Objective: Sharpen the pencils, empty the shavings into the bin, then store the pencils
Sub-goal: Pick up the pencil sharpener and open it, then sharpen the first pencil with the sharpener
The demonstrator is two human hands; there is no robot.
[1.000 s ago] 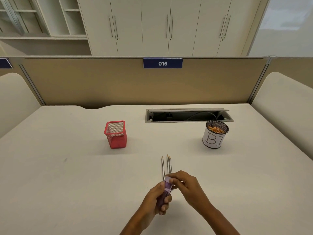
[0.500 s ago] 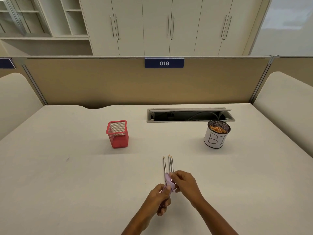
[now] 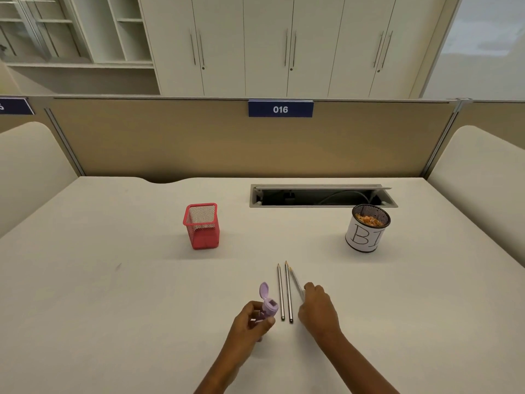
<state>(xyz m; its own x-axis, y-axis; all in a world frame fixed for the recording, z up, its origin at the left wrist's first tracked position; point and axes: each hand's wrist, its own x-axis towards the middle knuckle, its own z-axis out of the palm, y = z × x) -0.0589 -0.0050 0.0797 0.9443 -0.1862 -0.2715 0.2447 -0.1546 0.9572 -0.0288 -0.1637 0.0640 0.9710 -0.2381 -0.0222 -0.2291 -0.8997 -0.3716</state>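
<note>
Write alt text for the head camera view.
A person's left hand holds a purple sharpener with its lid flipped open, while the right hand pinches the rightmost pencil. Two more pencils lie beside it on a white desk. A red mesh holder and a bin of shavings stand behind.
</note>
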